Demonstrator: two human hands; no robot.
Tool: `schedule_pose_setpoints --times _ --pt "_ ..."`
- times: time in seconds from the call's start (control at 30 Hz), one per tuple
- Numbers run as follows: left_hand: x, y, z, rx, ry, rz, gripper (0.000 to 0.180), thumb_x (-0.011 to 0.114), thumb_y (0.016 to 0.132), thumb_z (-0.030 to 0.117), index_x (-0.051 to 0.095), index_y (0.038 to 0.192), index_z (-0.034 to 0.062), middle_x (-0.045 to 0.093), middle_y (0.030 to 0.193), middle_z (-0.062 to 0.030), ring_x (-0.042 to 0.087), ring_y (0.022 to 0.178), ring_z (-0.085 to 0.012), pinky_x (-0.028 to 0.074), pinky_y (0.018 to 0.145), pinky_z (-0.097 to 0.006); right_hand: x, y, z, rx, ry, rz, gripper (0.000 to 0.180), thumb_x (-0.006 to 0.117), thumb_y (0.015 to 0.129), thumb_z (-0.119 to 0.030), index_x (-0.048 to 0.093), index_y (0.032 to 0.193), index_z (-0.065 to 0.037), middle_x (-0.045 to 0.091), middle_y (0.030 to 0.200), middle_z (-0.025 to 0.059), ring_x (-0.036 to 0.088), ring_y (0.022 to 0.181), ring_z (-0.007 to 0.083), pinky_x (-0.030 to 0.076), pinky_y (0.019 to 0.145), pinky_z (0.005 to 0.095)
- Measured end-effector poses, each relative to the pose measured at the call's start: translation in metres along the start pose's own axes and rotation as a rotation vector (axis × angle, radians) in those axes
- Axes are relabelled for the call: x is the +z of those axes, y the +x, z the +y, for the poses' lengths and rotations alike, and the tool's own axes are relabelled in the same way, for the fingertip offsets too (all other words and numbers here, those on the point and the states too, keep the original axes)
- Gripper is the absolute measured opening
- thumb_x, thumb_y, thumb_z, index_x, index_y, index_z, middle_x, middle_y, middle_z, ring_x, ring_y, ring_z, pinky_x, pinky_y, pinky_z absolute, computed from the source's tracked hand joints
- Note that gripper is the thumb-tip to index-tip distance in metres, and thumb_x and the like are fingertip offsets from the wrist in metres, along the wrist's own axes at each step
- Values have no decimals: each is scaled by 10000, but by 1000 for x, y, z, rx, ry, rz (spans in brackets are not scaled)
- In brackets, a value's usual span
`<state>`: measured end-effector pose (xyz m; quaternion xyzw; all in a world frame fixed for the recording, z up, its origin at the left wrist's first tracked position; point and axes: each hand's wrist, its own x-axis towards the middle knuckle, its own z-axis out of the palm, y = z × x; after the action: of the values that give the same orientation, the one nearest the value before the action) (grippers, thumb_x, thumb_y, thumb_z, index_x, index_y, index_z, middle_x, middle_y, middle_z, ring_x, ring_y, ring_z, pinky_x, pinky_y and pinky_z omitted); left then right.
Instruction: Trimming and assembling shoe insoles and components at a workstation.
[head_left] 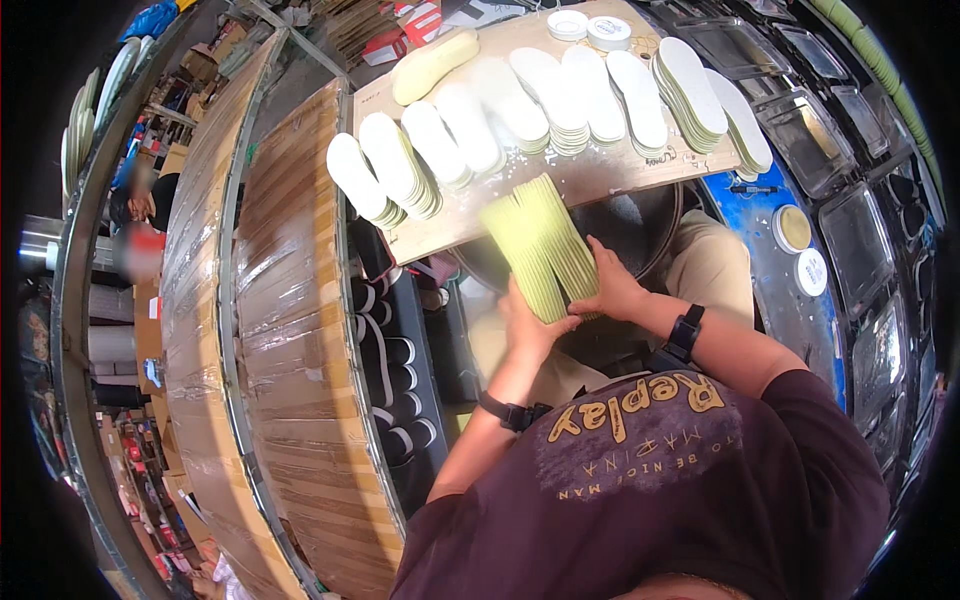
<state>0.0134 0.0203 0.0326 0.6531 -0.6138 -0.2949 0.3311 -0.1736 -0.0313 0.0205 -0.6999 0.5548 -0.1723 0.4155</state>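
Note:
A thick stack of pale yellow-green shoe insoles [540,245] is held on edge between my two hands, above my lap and off the near edge of the board. My left hand [530,322] grips the near left side of the stack. On the near right side, my right hand [614,286] is closed round it, thumb toward the other hand. A gap splits the near end of the stack, and its far end is a little blurred. White-topped insoles [540,85] lie in several piles in a row across the wooden board [440,232]. Behind them rests a single cream insole [435,66].
Two round white lids [609,33] sit at the board's back edge. A dark round tub [645,225] is under the board. To the right, a blue bench [765,215] carries a pen [752,189] and round tins [793,229]. Large taped cartons [300,330] stand at left.

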Motion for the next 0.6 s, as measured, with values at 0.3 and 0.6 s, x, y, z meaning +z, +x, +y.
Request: schedule_pose_setpoints --times 0.3,0.6 --pt "1 -18 -46 -166 -687 -72 791 674 711 28 322 1419 -6 466 1353 -159 425 1275 -312 335 1064 -392 -18 -10 37 48 1005 -271 876 644 733 -110 192 1481 -49 466 1336 141 482 1221 247 408 1016 333" --pt "-12 -7 -14 -344 -961 -184 657 684 855 136 342 1401 12 494 1319 -115 465 1228 -223 362 1041 -348 -29 -15 -19 -35 965 -262 853 688 819 -114 167 1489 -26 440 1386 118 424 1280 215 334 1076 358"
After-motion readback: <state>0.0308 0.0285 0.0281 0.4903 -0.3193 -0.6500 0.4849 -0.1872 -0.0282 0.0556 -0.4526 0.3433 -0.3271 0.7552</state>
